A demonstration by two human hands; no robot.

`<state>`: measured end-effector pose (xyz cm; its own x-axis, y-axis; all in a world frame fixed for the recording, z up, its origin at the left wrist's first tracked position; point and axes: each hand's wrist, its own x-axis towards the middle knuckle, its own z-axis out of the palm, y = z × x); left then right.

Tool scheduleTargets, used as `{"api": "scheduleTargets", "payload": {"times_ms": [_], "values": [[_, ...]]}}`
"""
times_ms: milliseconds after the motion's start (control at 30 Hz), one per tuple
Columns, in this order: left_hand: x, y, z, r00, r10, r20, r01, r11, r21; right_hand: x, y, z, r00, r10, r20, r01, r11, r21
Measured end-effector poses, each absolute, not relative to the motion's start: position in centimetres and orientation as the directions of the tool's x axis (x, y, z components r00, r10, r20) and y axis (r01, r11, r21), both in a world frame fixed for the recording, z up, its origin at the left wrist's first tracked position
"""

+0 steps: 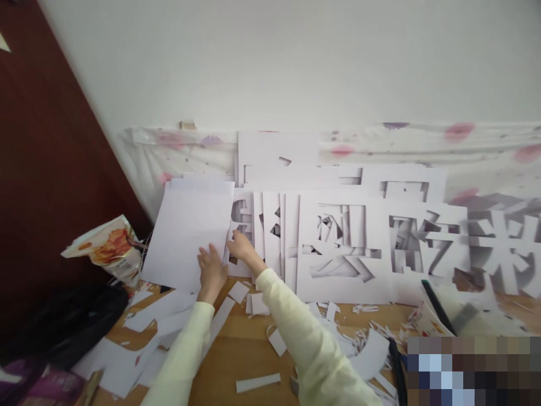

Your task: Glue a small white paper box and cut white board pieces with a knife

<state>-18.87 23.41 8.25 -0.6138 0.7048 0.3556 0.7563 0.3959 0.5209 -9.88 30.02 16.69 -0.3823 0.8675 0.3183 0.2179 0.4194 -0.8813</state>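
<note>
A stack of white paper sheets (190, 231) leans upright at the left of the row against the wall. My left hand (212, 274) rests on the lower right part of its front sheet, fingers apart and pressed flat. At the right edge of that stack is my right hand (242, 246), its fingers bent together on the sheet's edge; the fingertips are partly hidden. Just right of it stand white sheets with cut-out shapes (270, 237). A larger cut-out sheet (342, 287) leans farther right.
Paper scraps (257, 304) litter the wooden table (228, 361). A snack bag (112, 248) stands left of the stack, above a black bag (63, 321). A black-handled tool (396, 366) lies at the lower right. Flowered plastic sheeting (194, 152) covers the lower wall.
</note>
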Motion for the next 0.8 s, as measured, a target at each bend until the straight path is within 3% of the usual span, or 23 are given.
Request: {"api": "scheduleTargets", "payload": {"times_ms": [167,333,433,567,700,800], "values": [[-16.2,19.9,10.8,-0.573,0.731,0.37,0.76,0.305,0.574,1.2,25.3,15.0,-0.423,0.884,0.2,0.189,0.302,-0.934],[-10.8,14.0,11.6,-0.362,0.821,0.44,0.776,0.004,0.631,16.2,17.1,12.4,-0.045,0.962,0.268,0.213,0.271,-0.939],[-7.0,10.6,8.6,-0.219,0.885,0.412,0.745,-0.121,0.656,23.0,11.5,10.0,0.126,0.948,0.292,0.392,0.222,-0.893],[-3.5,9.1,2.9,-0.12,0.925,0.36,0.744,-0.157,0.65,25.5,5.9,7.0,0.02,0.924,0.382,0.632,0.284,-0.721],[-2.0,11.0,1.0,-0.096,0.94,0.327,0.791,-0.127,0.598,23.7,2.2,8.4,-0.196,0.823,0.533,0.628,0.523,-0.576],[-0.9,13.5,2.0,0.011,0.955,0.297,0.82,-0.178,0.544,23.3,-1.7,12.1,-0.151,0.755,0.638,0.63,0.571,-0.527]]}}
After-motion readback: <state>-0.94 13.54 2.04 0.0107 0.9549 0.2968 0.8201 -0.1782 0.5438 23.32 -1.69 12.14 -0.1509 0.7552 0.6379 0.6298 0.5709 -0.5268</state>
